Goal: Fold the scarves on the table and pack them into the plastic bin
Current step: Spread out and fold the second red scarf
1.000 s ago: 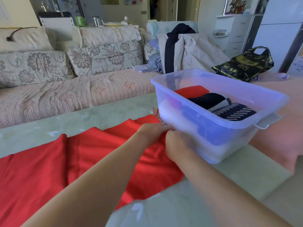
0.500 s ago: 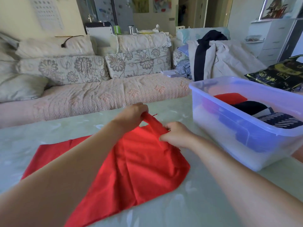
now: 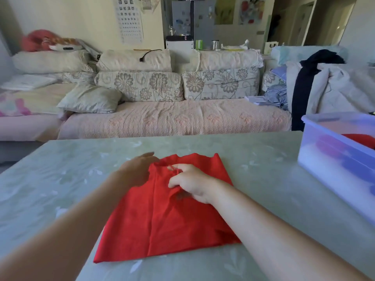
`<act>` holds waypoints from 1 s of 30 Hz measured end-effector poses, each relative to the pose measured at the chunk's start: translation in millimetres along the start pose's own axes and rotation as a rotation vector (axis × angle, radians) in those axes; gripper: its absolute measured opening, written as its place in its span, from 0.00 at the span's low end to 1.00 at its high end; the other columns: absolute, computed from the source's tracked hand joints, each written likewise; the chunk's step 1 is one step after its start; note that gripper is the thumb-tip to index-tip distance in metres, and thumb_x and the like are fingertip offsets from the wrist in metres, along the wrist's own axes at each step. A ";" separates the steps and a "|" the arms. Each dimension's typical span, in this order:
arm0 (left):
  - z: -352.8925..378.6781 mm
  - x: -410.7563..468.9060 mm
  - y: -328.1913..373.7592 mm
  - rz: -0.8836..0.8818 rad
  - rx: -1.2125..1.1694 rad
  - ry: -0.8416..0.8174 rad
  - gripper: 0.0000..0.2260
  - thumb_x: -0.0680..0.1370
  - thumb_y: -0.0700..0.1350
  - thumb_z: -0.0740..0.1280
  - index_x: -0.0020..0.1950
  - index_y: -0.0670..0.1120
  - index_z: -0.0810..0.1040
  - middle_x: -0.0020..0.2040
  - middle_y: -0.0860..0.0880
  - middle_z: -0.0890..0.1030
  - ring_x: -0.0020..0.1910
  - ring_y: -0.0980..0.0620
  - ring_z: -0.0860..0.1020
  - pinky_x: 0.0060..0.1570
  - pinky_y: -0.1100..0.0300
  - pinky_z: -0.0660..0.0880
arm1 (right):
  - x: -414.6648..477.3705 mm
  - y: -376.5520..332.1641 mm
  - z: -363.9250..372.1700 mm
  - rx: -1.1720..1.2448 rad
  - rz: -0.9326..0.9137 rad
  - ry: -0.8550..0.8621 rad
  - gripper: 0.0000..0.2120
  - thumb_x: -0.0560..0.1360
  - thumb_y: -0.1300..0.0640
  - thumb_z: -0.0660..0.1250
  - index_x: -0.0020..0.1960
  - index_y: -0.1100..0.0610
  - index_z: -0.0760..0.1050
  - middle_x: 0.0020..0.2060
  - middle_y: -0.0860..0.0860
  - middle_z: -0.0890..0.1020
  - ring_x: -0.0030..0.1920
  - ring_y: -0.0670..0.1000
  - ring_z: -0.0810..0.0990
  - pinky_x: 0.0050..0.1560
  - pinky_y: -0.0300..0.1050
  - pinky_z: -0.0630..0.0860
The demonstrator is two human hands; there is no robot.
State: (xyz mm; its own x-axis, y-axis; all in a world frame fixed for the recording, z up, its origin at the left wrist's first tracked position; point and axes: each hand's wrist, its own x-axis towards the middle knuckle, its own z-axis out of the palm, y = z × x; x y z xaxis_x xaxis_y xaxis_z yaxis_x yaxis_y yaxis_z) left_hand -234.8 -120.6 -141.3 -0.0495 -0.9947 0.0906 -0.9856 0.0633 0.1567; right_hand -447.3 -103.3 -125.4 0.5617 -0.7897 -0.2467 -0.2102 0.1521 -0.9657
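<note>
A red scarf (image 3: pixel 162 218) lies folded double on the pale green table (image 3: pixel 263 179), right in front of me. My right hand (image 3: pixel 190 184) sits on its far part with fingers curled, pinching a bunch of the fabric and fringe. My left hand (image 3: pixel 136 172) is at the scarf's far left corner, fingers straight and touching the edge. The clear plastic bin (image 3: pixel 332 153) stands on the table at the right edge of view, apart from both hands. A folded red scarf (image 3: pixel 361 138) shows inside it; the rest of its contents are cut off.
A long floral sofa (image 3: pixel 174 118) with cushions runs behind the table's far edge. Coats and clothes (image 3: pixel 324 84) are piled on its right end, behind the bin. Bare tabletop lies to the left of the scarf and in front of it.
Both hands carried the scarf's fringed end leftward over the rest and laid it down, folding the scarf double. My left hand has let go and flattened. My view swung left, away from the bin.
</note>
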 end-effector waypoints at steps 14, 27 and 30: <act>41.1 -92.7 5.0 0.034 -0.226 -0.023 0.15 0.75 0.55 0.70 0.60 0.55 0.80 0.53 0.52 0.74 0.50 0.56 0.74 0.60 0.61 0.70 | -1.9 40.2 -4.4 -0.719 -0.070 0.066 0.15 0.75 0.65 0.63 0.53 0.48 0.81 0.49 0.49 0.85 0.46 0.48 0.82 0.42 0.36 0.76; 55.1 -113.6 27.3 -0.323 0.080 -0.027 0.12 0.78 0.52 0.63 0.54 0.45 0.77 0.57 0.45 0.80 0.58 0.44 0.77 0.55 0.53 0.72 | -39.7 74.4 45.0 -1.276 -0.206 0.035 0.23 0.68 0.35 0.71 0.59 0.43 0.76 0.57 0.48 0.74 0.62 0.52 0.73 0.61 0.48 0.70; 49.5 -114.8 30.8 -0.332 -0.090 0.115 0.08 0.78 0.49 0.62 0.48 0.45 0.74 0.51 0.44 0.81 0.53 0.42 0.78 0.50 0.53 0.71 | -37.0 78.6 50.0 -1.298 -0.236 0.085 0.24 0.70 0.35 0.69 0.62 0.45 0.74 0.58 0.48 0.74 0.63 0.54 0.73 0.63 0.51 0.70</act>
State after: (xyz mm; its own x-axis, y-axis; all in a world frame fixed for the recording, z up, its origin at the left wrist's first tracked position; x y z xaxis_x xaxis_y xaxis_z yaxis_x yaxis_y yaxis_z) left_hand -267.5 -8.5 -195.5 0.2940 -0.9470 0.1293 -0.9266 -0.2492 0.2816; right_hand -444.6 -32.4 -196.2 0.6485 -0.7605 -0.0324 -0.7506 -0.6317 -0.1939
